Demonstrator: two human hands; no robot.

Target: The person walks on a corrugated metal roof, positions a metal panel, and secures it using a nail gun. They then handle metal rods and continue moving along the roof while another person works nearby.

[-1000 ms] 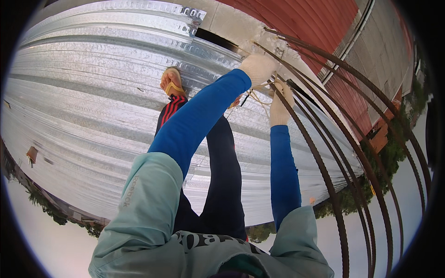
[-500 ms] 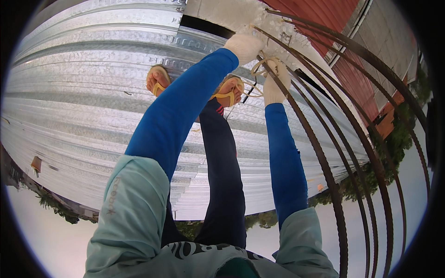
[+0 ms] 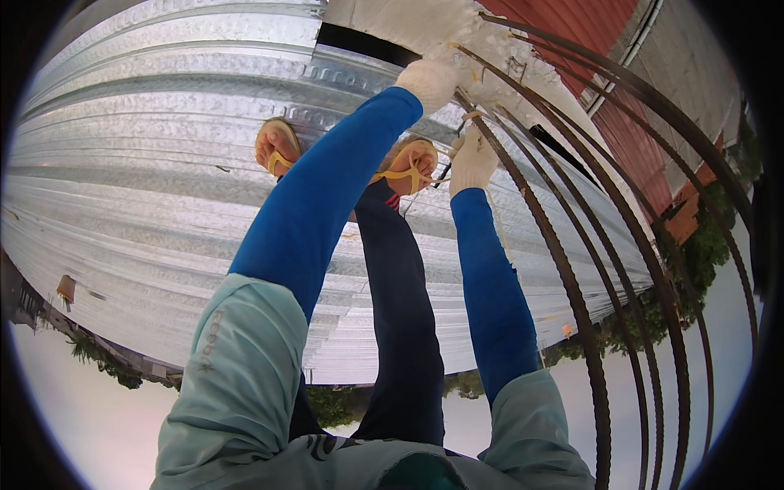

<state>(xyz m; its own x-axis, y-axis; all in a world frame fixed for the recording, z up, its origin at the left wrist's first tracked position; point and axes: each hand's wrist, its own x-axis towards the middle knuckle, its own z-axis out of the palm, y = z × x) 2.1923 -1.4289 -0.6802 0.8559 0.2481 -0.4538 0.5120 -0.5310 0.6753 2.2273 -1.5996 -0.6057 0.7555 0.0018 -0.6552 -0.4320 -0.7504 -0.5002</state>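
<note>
My left hand (image 3: 429,82), in a white knit glove, is closed beside the lower end of a ribbed steel rebar (image 3: 535,208). Its fingertips are turned out of sight, so what they grip is hidden. A pale cord (image 3: 472,117) is looped around that rebar just above its base. My right hand (image 3: 474,159), gloved alike, is closed on the cord just below the loop. One length of cord hangs toward my sandalled foot (image 3: 415,159); a thin tail runs along my right sleeve.
Several more curved rebars (image 3: 600,175) rise on the right from a rough concrete edge (image 3: 384,20). Corrugated metal sheets (image 3: 147,163) lie beneath my feet, with a dark gap (image 3: 367,45) by the concrete. A red roof (image 3: 563,24) lies beyond the bars.
My right hand has drawn down and slightly left, away from the rebar. The loose loop of cord has tightened around the bar. The left hand has barely moved.
</note>
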